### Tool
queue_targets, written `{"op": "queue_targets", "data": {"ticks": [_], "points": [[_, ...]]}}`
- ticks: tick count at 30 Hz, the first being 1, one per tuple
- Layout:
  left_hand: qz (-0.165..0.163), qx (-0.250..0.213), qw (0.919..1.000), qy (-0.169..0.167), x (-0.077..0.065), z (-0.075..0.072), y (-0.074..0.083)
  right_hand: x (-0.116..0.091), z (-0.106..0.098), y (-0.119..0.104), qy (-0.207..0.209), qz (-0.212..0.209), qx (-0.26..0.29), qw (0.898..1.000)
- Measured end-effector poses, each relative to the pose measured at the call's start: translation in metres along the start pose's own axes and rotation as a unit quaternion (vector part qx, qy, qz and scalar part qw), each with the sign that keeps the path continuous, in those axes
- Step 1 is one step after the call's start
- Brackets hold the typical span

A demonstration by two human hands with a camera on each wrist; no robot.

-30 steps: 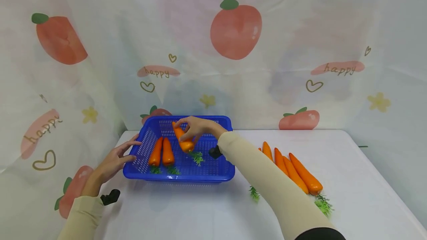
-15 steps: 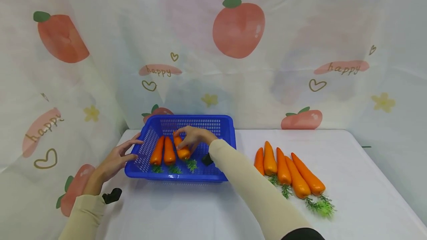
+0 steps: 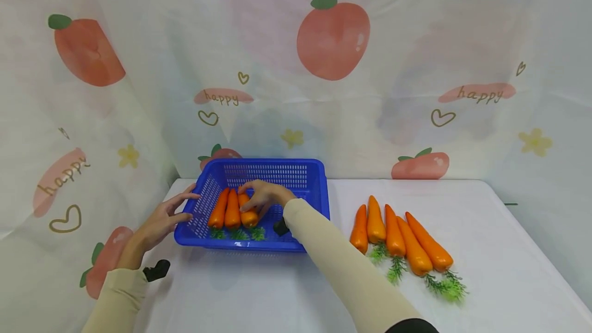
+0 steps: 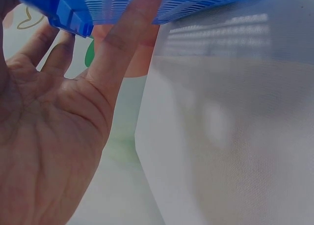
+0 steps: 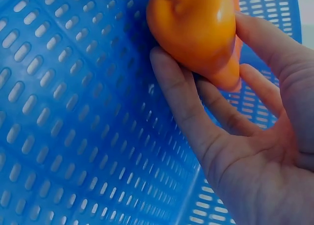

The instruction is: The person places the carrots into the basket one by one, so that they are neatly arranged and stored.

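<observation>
A blue perforated plastic basket (image 3: 259,244) stands at the table's back left. Inside, two orange carrots with green tops lie side by side: the left carrot (image 3: 219,209) and the middle carrot (image 3: 233,212). Beside them, my right hand (image 3: 265,197) grips a third carrot (image 3: 250,218); the right wrist view shows thumb and fingers around this carrot (image 5: 196,28). My left hand (image 3: 159,222) rests against the basket's left rim with fingers and thumb spread. In the left wrist view, the thumb (image 4: 125,38) touches the basket wall (image 4: 171,6) from outside.
Several more carrots (image 3: 394,233) lie fanned out on the white table (image 3: 490,251) to the right of my right forearm. A patterned cloth wall (image 3: 351,132) rises behind the table and along its left side.
My right hand has lowered the third carrot to the basket floor and moved it left, close against the other two. The middle carrot has shifted slightly left. My left hand stays at the rim.
</observation>
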State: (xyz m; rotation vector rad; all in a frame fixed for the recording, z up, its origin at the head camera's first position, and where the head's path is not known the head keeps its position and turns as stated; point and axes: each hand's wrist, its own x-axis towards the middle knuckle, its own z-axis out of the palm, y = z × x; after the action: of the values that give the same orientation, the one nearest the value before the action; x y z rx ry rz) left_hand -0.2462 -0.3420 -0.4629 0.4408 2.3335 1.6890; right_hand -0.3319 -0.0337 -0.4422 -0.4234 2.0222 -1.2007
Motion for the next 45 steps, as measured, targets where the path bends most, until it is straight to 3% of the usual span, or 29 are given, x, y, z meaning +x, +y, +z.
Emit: {"op": "queue_targets", "data": {"ticks": [25,37,45], "points": [[0.001,0.002,1.0,0.0,-0.001,0.001,0.004,-0.003,0.009,-0.004,0.029,0.007,-0.017,0.999],[0.002,0.001,1.0,-0.002,-0.002,0.002,0.003,-0.01,0.008,-0.008,0.035,0.01,-0.112,0.993],[-0.001,-0.008,1.0,-0.004,-0.002,0.003,0.004,-0.02,0.003,-0.017,0.005,0.012,-0.181,0.983]]}}
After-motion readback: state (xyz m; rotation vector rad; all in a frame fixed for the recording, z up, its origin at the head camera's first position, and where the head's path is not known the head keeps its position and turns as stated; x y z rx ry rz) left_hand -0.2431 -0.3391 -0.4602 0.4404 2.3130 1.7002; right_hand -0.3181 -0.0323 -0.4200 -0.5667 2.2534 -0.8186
